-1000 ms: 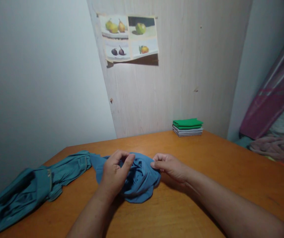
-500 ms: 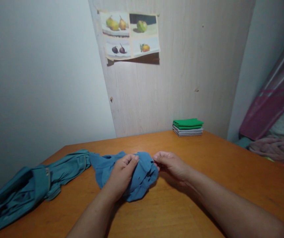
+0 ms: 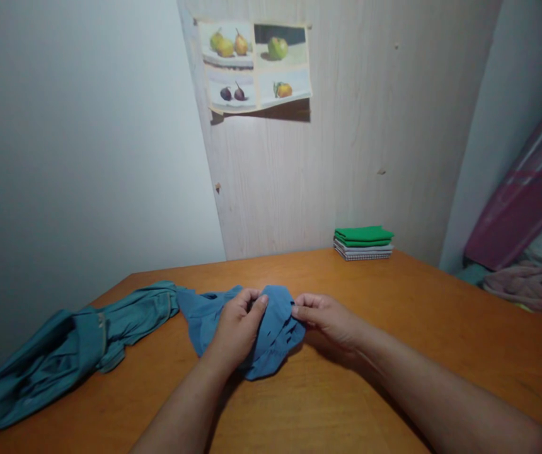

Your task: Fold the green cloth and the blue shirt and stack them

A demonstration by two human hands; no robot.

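A crumpled blue cloth garment (image 3: 275,334) lies bunched on the table in front of me; its exact kind does not show. My left hand (image 3: 240,321) grips the middle of it, thumb on top and fingers partly hidden in the folds. At its right edge, my right hand (image 3: 321,315) pinches the fabric between thumb and fingers. A teal garment (image 3: 77,337), rumpled and stretched out, rests to the left, its far end against the blue cloth.
The orange-brown wooden table (image 3: 422,353) meets a pale wall panel at the back. Near its far edge sits a stack of folded cloths (image 3: 363,243), green on top. A fruit picture sheet (image 3: 256,66) hangs above. Pink bedding (image 3: 530,287) is at the right.
The view has shifted slightly, so everything sits a little farther right. Both hands keep their hold on the blue garment, whose folds near the right hand have moved slightly.
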